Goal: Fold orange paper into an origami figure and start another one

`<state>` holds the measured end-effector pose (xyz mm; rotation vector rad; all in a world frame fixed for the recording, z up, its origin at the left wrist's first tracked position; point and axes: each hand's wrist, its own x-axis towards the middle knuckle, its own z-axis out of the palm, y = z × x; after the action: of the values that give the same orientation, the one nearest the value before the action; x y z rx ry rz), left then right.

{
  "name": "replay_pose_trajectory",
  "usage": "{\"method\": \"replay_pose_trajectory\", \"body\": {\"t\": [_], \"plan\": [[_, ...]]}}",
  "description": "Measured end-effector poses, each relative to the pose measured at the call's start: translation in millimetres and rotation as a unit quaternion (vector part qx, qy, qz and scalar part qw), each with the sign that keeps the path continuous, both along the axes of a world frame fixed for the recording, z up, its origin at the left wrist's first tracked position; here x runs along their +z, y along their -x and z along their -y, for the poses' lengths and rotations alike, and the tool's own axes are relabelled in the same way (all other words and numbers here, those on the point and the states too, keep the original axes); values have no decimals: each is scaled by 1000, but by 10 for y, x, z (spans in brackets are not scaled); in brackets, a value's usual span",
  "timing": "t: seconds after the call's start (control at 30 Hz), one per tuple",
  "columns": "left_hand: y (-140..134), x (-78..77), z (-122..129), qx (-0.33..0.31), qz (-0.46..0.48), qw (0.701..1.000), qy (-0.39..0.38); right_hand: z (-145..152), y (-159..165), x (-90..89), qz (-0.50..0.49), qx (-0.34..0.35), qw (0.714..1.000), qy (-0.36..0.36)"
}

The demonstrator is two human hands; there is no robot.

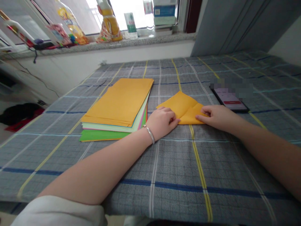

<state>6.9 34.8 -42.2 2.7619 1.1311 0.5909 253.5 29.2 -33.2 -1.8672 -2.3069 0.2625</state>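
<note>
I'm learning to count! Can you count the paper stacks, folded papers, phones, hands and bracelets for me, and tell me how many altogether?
Paper stack: 1
Folded paper: 1
Phone: 1
Hands, left hand and right hand: 2
Bracelet: 1
Total: 6

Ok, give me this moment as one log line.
left hand: on folded orange paper | right hand: at its right corner | paper stack: left of folded orange paper | phone: beyond right hand
</note>
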Motion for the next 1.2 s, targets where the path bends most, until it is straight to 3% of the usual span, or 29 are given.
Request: {"method": "replay_pose_trajectory", "body": {"t": [0.13,0.33,0.57,0.9,1.2], "plan": [[-74,-25,-6,29,-8,999,-20,-7,29,-4,25,-12,1000,5],[-32,-73,-70,-41,10,999,-13,-5,55,15,55,-11,998,18],[-51,-99,-84,-37,-1,999,-22,-15,82,10,81,-19,996,41],[-20,-69,-161,-27,17,997,74,8,90,14,97,-19,994,51],[-82,-53,-65,-39,-67,996,33,16,118,28,108,-27,993,31]]}}
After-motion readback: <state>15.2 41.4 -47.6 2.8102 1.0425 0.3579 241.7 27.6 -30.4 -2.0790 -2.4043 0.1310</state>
